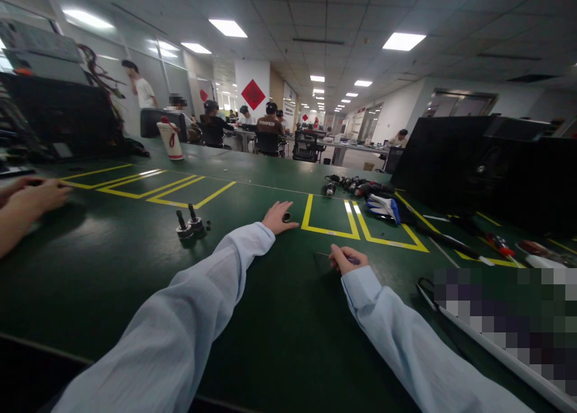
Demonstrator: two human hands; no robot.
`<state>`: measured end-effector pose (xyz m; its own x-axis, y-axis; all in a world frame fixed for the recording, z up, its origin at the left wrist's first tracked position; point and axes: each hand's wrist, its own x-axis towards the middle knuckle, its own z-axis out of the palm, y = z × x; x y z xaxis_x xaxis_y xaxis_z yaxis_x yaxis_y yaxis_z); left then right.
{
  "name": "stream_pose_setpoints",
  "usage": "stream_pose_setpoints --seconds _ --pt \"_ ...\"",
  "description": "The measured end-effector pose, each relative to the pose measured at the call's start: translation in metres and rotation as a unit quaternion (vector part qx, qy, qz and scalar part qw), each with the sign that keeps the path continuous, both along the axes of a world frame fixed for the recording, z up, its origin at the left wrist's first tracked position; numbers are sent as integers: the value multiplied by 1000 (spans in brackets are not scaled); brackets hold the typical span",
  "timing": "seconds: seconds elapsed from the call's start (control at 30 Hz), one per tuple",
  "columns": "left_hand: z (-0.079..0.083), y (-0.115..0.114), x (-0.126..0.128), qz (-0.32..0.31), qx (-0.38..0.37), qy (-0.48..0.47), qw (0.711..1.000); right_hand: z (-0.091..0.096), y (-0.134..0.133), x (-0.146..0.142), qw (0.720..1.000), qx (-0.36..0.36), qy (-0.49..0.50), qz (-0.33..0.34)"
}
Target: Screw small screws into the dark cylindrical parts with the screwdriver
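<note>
My left hand [276,218] reaches out over the green table, its fingers and thumb stretched apart. A small round metal part [286,217] shows between the thumb and fingers; I cannot tell whether they touch it. Nearer to me, my right hand [346,259] is closed around a thin screwdriver [356,260] with a purplish handle. Its slim shaft points left, just above or on the tabletop. Left of my left forearm, two dark cylindrical parts with upright shafts [195,220] stand side by side, with tiny black pieces [208,225] beside them.
Yellow tape outlines [331,231] mark the green table [288,341]. Right lie blue-and-white gloves [383,208], dark tools [360,186] and a red-handled screwdriver [500,244]. A white cup [171,139] stands at back left. Another person's hands [31,199] are at far left.
</note>
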<state>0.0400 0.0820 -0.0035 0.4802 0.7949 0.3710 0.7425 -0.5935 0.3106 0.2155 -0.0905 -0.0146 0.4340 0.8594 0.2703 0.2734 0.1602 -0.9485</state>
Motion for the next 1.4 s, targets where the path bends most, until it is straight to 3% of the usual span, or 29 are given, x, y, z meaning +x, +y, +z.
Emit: stream_pose_setpoints --seconds 0.17,0.33,0.4,0.53,0.6,0.67,0.77,0.83,1.0,1.13,1.2,1.3,1.4 --pt "5 -7 2 -19 1 64 998 3 -2 2 1000 -9 25 -3" --pt "10 -34 2 -31 25 87 995 10 -8 5 993 -35 115 18" --pt "11 -52 0 -57 24 91 994 12 -10 6 977 -58 196 59" --pt "10 -99 -9 -158 -19 16 987 15 -15 2 912 -75 362 181" --pt "11 -123 -14 -199 -50 -18 978 16 -18 -1 890 -69 393 223" --pt "14 -143 -18 -203 -76 -51 975 18 -21 -4 882 -46 389 263" --pt "18 -158 -21 -184 -98 -97 973 21 -27 -9 886 -16 348 305" --pt "18 -160 -20 -175 -103 -125 971 23 -33 -15 905 -8 301 300" --pt "16 -157 -16 -164 -98 -142 971 27 -53 -32 977 46 40 204" --pt "15 -157 -14 -156 -76 -131 976 27 -62 -42 977 102 -93 160" --pt "15 -157 -14 -151 -69 -135 977 24 -61 -43 980 101 -65 161" --pt "16 -158 -14 -143 -67 -149 976 17 -54 -44 977 60 86 185" --pt "16 -158 -13 -145 -72 -167 973 10 -46 -44 943 14 253 214"
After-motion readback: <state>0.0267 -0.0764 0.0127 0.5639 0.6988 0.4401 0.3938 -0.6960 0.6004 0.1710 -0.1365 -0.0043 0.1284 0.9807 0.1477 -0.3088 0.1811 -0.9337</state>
